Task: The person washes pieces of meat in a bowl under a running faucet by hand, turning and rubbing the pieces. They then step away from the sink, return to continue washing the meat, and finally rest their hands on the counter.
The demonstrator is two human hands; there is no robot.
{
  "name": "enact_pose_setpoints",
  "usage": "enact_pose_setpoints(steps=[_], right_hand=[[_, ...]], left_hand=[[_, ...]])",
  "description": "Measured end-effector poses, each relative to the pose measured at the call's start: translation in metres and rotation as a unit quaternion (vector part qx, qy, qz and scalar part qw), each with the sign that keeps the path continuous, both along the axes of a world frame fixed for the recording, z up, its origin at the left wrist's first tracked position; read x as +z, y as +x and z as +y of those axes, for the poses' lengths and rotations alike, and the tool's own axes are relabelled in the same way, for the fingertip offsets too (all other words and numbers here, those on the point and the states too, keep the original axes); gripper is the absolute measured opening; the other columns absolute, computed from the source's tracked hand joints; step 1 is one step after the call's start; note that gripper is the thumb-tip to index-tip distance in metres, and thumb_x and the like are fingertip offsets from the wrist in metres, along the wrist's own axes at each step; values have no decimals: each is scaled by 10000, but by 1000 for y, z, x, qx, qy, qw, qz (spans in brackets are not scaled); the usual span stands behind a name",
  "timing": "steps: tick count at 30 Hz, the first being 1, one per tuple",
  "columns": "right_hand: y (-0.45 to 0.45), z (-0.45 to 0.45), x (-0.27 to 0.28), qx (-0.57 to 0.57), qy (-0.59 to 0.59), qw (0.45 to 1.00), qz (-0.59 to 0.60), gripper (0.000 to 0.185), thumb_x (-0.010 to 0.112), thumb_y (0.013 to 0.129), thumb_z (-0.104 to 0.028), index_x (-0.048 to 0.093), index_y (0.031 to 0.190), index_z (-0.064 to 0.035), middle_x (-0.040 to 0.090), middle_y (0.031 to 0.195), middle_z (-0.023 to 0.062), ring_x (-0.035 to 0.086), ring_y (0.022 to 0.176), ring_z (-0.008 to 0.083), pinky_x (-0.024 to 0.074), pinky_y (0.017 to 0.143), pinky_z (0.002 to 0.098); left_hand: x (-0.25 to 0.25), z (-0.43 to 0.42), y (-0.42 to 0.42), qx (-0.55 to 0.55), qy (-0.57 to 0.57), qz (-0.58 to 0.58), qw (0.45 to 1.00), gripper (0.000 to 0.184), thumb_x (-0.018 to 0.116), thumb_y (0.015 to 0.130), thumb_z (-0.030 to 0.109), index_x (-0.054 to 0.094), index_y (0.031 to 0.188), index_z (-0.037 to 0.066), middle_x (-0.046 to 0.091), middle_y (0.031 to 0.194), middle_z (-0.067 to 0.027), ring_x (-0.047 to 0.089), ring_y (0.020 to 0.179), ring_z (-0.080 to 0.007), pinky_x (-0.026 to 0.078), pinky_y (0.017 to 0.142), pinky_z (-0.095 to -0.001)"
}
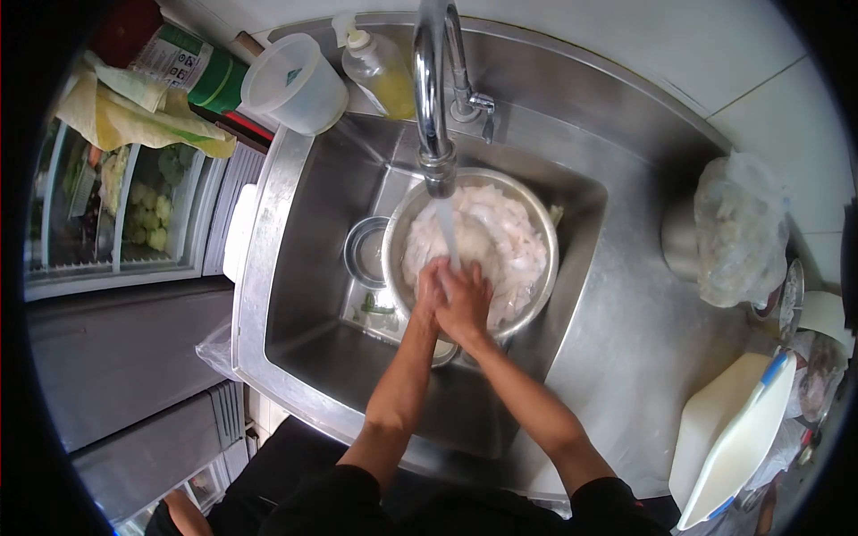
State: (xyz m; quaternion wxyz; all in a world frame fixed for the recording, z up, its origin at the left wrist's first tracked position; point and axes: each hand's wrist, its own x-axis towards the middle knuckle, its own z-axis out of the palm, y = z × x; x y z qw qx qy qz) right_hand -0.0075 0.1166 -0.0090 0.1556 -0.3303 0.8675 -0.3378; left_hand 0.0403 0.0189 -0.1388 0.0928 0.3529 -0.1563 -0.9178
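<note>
- Pale food pieces [523,241] fill much of the round metal bowl [552,234] at the centre of the frame, inside the sink [308,295]; I can't make out what food they are.
- I see the left hand [429,284] and the right hand [466,299] together over the bowl's lower-left part, fingers partly curled; I cannot tell whether they grip anything.
- Water [446,223] runs from the faucet [431,107] at top centre down to the fingers, so I judge both hands well placed beneath it.
- I'd work gently and low, since a broad scoop could push pieces over the rim.
- I'd hold the bowl steady too: a small metal dish [351,253] sits just beside its left, and green scraps [375,309] lie at its lower left.
</note>
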Motion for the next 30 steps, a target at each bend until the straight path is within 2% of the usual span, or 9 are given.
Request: enact_pose_setpoints(steps=[3, 6, 8, 10, 15, 16, 20, 23, 30], right_hand=[[-15, 18, 2, 1, -78, 993, -88, 313, 672, 811, -123, 666, 1111, -33, 643, 1186, 170, 569, 1160, 366, 433, 999, 448], [-21, 46, 41, -64, -178, 977, -100, 240, 689, 815, -82, 672, 1034, 14, 674, 1113, 184, 665, 994, 342, 506, 915, 405], [-24, 71, 73, -106, -202, 971, -71, 214, 687, 806, -50, 681, 1014, 2, 676, 1114, 161, 635, 1040, 338, 487, 931, 412], [-33, 101, 90, -121, -170, 973, 94, 199, 693, 800, -46, 691, 997, -15, 676, 1109, 123, 579, 1092, 332, 444, 971, 421], [-36, 167, 85, -221, -10, 953, 206, 403, 682, 825, -106, 585, 1202, -5, 495, 1355, 195, 393, 1252, 397, 325, 1054, 510], [-34, 178, 81, -195, 33, 960, 197, 523, 651, 861, -180, 477, 1319, 4, 394, 1427, 239, 315, 1306, 449, 285, 1077, 549], [-30, 180, 71, -157, 82, 961, 211, 648, 575, 917, -334, 345, 1412, 14, 333, 1462, 248, 253, 1350, 491, 243, 1113, 566], [-29, 179, 71, -154, 83, 960, 217, 650, 571, 918, -343, 344, 1412, 12, 329, 1464, 247, 258, 1346, 488, 247, 1113, 561], [-29, 178, 72, -167, 76, 957, 223, 631, 564, 921, -360, 376, 1390, 18, 349, 1451, 246, 267, 1344, 478, 246, 1120, 550]], left_hand=[[-2, 0, -4, 21, -6, -47, 999, 408, 552, 863, 334, 607, 1117, 20, 650, 1065, -132, 634, 917, -256, 528, 824, -367], [45, 11, -19, 17, 10, -77, 997, 531, 538, 825, 349, 564, 1213, -13, 639, 1124, -169, 645, 974, -304, 526, 877, -409], [51, 13, -18, 18, 11, -80, 997, 582, 553, 837, 330, 518, 1277, -49, 618, 1186, -207, 636, 1063, -330, 530, 922, -445], [60, 16, -16, 22, -15, -127, 992, 550, 564, 870, 293, 504, 1282, -66, 613, 1179, -217, 647, 1041, -333, 559, 877, -444], [63, 17, -12, 22, -82, -175, 981, 516, 599, 922, 233, 470, 1290, -104, 611, 1153, -220, 683, 926, -313, 609, 704, -409], [59, 19, -12, 30, -92, -188, 977, 530, 609, 922, 238, 462, 1290, -114, 614, 1146, -214, 688, 896, -304, 608, 665, -391], [27, 18, -5, -7, -150, -265, 952, 591, 667, 899, 255, 444, 1304, -114, 604, 1157, -208, 681, 878, -303, 594, 631, -388], [37, 25, -12, 66, -161, -306, 936, 609, 696, 880, 266, 451, 1309, -90, 590, 1176, -213, 667, 899, -321, 575, 620, -412], [28, 26, -5, 13, -186, -321, 929, 579, 701, 879, 273, 473, 1288, -67, 599, 1155, -213, 659, 928, -321, 563, 665, -422]])
